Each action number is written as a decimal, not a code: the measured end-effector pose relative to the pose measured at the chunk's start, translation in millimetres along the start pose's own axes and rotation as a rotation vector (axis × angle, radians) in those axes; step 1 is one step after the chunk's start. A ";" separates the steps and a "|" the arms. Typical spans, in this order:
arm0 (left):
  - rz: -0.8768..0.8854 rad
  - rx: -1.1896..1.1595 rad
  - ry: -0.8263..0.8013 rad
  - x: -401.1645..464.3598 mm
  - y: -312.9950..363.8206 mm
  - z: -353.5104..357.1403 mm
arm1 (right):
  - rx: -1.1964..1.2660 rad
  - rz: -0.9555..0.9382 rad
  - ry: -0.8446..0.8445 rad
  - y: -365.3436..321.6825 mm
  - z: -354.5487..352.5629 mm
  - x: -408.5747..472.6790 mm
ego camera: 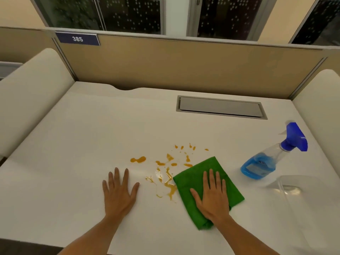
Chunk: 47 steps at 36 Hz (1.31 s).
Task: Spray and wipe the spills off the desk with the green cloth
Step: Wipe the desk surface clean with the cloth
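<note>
Your right hand [211,196] lies flat and wide on the green cloth [207,183], fingers spread, holding nothing, just pressing down; your left hand [118,190] lies flat and wide too, bare on the white tabletop [92,135], holding nothing; the cloth sits just right of the orange spills [166,178], and its left edge touches the nearest puddle; more small drops [184,150] lie past the cloth's far corner, and one blob [138,159] sits apart, near your left fingers; the spray bottle [272,155] leans on its side to your right, well apart from the mess, with blue liquid inside; it looks like wiping is the step now, so push the cloth left through the puddles with your whole palm; keep it flat so it soaks and does not smear; then sweep up to the far drops and over to the lone blob; keep your left hand out of the wet part; some clear wet shine sits in the puddle, but you cannot tell if it is spray; a clear thing [287,188] at the right is too faint to name; both your arms are cut off by the bottom edge
</note>
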<state>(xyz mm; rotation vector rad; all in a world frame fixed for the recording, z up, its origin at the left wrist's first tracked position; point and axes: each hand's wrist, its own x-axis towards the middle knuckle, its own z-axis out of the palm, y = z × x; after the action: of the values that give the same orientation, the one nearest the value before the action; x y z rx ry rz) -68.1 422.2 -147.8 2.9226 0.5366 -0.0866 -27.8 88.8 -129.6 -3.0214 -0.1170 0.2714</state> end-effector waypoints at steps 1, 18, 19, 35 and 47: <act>0.000 0.000 0.001 0.4 0.1 0.0 | -0.008 -0.001 0.002 -1.4 -0.6 -0.1; -0.001 -0.003 0.011 1.2 1.0 -2.2 | -0.009 0.114 -0.030 -29.7 1.2 58.3; -0.001 -0.007 0.011 1.3 1.2 -2.5 | -0.018 0.112 -0.028 -29.1 1.2 62.6; -0.003 -0.016 -0.007 4.0 -1.4 2.5 | -0.028 -0.082 0.019 -69.1 -1.6 123.5; -0.007 -0.025 -0.009 3.5 -4.4 7.2 | -0.042 -0.405 -0.059 -177.5 2.6 139.4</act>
<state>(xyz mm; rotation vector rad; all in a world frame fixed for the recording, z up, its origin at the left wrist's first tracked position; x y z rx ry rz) -66.6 426.2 -155.8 2.8949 0.5432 -0.0932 96.6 277.0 -136.5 -2.9384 -0.7354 0.3203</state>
